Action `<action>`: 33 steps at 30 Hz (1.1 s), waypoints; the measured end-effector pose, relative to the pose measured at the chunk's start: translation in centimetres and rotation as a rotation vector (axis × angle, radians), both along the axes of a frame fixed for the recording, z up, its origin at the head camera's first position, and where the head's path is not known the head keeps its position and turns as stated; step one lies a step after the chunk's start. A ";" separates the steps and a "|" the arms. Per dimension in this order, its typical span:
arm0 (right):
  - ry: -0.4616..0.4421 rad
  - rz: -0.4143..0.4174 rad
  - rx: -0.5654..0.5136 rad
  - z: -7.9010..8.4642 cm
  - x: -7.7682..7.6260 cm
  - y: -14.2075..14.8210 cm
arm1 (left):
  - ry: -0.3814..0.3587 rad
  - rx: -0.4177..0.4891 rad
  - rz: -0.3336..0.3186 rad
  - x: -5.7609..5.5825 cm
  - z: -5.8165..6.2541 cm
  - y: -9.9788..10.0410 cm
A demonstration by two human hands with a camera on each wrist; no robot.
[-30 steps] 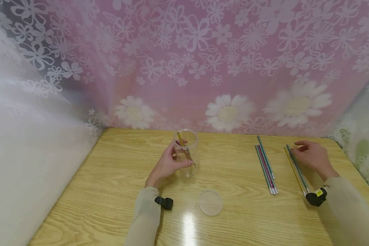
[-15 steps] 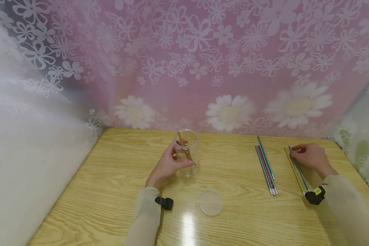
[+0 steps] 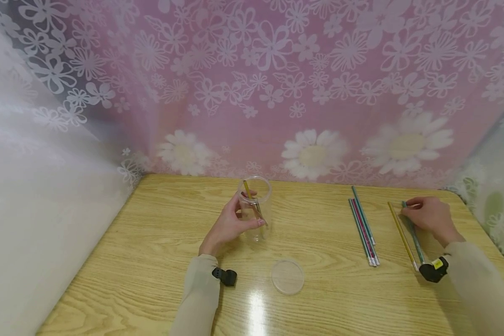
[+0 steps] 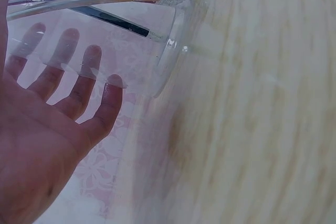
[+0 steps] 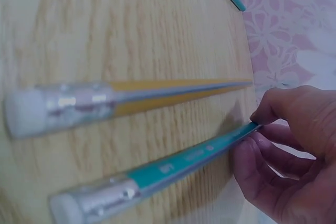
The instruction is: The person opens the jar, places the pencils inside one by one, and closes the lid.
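From my end I see the left hand (image 3: 234, 221) curled round the upright clear jar (image 3: 266, 210), pencils (image 3: 247, 189) leaning inside it. I also see the right hand (image 3: 429, 215) pinching a teal pencil (image 5: 184, 162) near its far end, beside the yellow pencil (image 3: 402, 235) on the counter (image 3: 327, 233).

A wood-grain tabletop (image 3: 143, 270) is screened off, nook-like, by a pink floral curtain (image 3: 235, 93) and whitish sheeting (image 3: 46, 200). The type of room cannot be told.
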State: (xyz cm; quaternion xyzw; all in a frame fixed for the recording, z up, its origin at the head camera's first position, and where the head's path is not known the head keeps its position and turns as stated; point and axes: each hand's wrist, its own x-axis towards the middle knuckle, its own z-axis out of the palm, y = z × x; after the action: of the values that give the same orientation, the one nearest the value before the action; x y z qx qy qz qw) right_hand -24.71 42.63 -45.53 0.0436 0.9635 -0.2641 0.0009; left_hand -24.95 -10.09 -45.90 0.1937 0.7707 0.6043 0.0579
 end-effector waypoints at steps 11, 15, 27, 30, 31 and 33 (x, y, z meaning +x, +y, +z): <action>0.049 -0.054 -0.089 0.9 1.0 0.6 | -0.023 0.015 -0.011 -0.2 0.0 0.1; 0.087 -0.059 -0.093 1.2 1.6 0.4 | -0.018 0.010 -0.014 -0.3 0.1 0.1; 0.183 -0.122 -0.083 3.0 3.3 -1.2 | -0.004 -0.022 0.005 0.0 -0.1 0.0; 0.239 -0.138 -0.073 3.6 3.6 -1.8 | -0.009 -0.014 0.006 -0.1 -0.2 0.0; 0.256 -0.142 -0.080 3.8 3.7 -2.0 | -0.011 -0.011 0.005 -0.1 -0.2 0.0; 0.295 -0.155 -0.093 4.3 4.0 -2.4 | -0.013 -0.005 0.002 -0.2 -0.2 0.0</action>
State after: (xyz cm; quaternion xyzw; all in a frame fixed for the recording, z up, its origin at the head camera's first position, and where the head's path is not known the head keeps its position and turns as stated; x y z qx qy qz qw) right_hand -20.71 40.22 -41.27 0.0786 0.9336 -0.3113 -0.1589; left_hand -25.11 -10.06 -46.14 0.1889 0.7720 0.6037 0.0631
